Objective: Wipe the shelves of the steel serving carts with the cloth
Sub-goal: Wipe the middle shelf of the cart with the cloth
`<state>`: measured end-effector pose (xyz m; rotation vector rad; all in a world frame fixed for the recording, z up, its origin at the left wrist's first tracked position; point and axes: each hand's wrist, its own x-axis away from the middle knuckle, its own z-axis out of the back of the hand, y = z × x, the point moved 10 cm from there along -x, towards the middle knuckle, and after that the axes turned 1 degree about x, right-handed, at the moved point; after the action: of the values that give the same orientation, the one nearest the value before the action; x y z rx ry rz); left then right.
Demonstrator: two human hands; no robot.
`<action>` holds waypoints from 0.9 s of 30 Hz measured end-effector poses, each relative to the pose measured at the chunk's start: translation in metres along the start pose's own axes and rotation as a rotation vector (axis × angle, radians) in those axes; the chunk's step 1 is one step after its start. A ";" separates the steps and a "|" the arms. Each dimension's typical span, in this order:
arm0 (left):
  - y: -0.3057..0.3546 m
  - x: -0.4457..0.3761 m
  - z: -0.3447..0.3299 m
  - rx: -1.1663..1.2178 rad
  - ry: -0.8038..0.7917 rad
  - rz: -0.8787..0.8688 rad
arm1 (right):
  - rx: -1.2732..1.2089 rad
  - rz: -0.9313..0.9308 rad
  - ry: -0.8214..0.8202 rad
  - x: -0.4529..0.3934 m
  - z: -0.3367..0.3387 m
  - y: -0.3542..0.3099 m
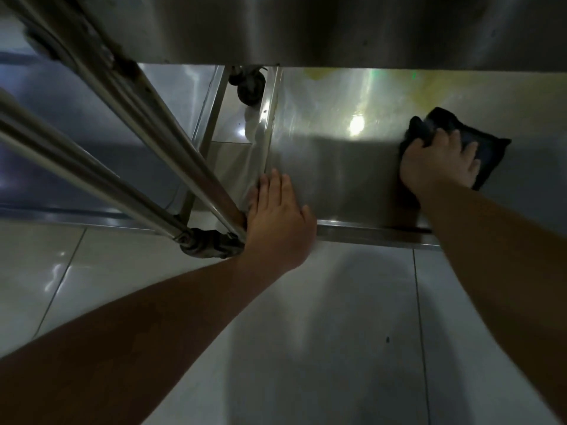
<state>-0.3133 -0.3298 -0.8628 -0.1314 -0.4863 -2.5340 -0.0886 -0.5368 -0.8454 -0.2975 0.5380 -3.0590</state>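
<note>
I look down at the bottom shelf [337,167] of a steel serving cart. A dark cloth [487,148] lies flat on the shelf at the right. My right hand [438,164] presses on the cloth, its fingers spread over it and curled slightly into a fold. My left hand [279,216] rests flat, fingers straight, on the shelf's near left corner, beside the cart's upright post [171,142]. The shelf above [306,26] hides the far part of the bottom shelf.
A second steel cart's shelf [92,133] stands to the left, a narrow gap between the two. Castor wheels show at the near corner [208,243] and far in the gap [250,87]. Pale floor tiles [306,332] lie below me.
</note>
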 end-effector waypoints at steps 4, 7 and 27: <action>-0.002 -0.003 0.008 0.112 -0.020 0.021 | -0.049 0.106 -0.008 0.030 -0.035 -0.090; -0.004 -0.002 0.021 0.282 0.038 0.033 | 0.092 0.556 -0.183 0.064 -0.071 -0.171; 0.026 0.010 0.006 -0.174 0.072 -0.084 | 0.248 0.326 -0.088 0.031 0.019 0.070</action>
<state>-0.3082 -0.3528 -0.8474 -0.0849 -0.2480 -2.6511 -0.1163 -0.6105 -0.8459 -0.3003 0.1767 -2.7401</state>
